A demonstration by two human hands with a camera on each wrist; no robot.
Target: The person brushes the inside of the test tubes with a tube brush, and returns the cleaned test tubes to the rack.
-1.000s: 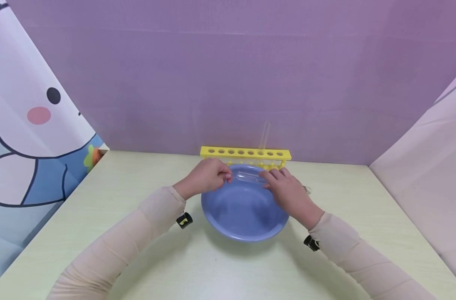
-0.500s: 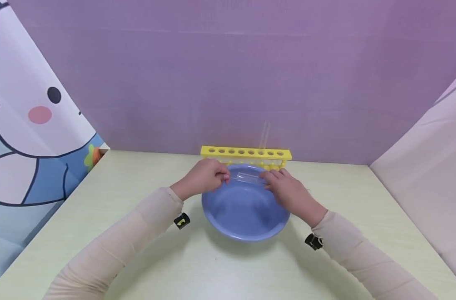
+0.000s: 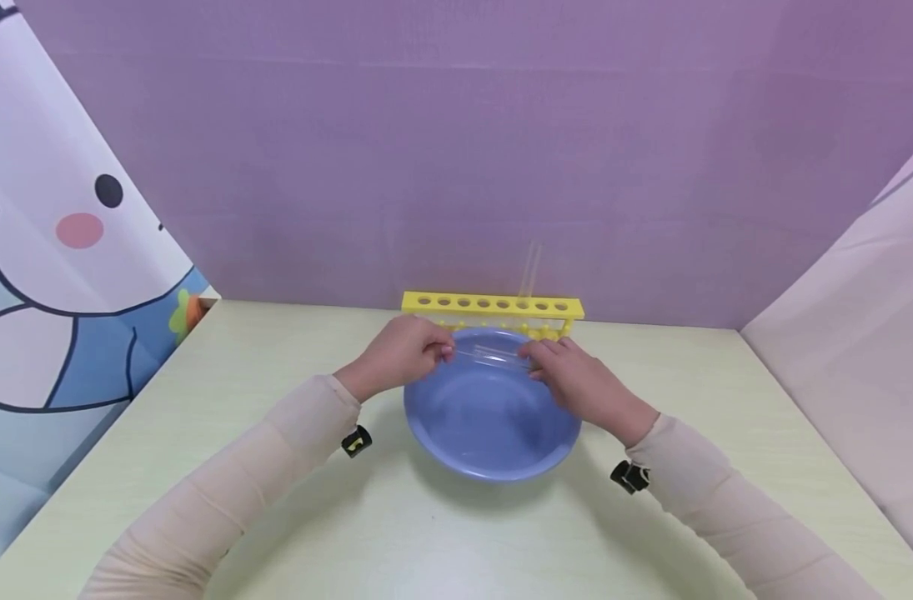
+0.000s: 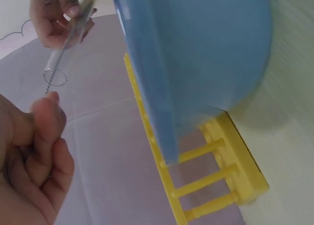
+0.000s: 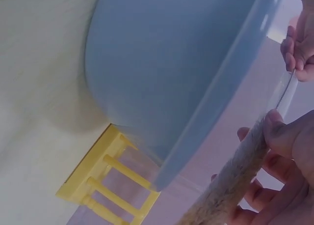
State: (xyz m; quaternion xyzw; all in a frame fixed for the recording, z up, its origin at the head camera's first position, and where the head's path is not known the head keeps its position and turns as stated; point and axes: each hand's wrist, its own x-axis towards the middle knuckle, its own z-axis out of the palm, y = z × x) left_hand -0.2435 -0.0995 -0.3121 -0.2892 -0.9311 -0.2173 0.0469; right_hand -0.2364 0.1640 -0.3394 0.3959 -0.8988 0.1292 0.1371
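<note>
Over the far part of a blue basin (image 3: 494,425), both hands hold a test tube brush and a clear test tube. My left hand (image 3: 405,354) pinches the thin twisted-wire handle (image 4: 58,60) between thumb and fingertips. The wire runs into the tube's open mouth, which faces this hand in the left wrist view. My right hand (image 3: 579,382) grips the test tube (image 3: 494,358), which lies nearly level. In the right wrist view the pale brush bristles (image 5: 230,176) show along the tube, reaching past the right thumb and fingers.
Behind the basin stands a yellow test tube rack (image 3: 494,306) with a row of holes, partly hidden by the basin. One clear test tube (image 3: 529,271) stands upright in it. A purple backdrop (image 3: 456,167) rises behind the pale table (image 3: 336,500).
My left hand has drifted slightly left, away from the tube's mouth, with the brush handle still pinched. My right hand has shifted only slightly right, keeping its grip on the test tube.
</note>
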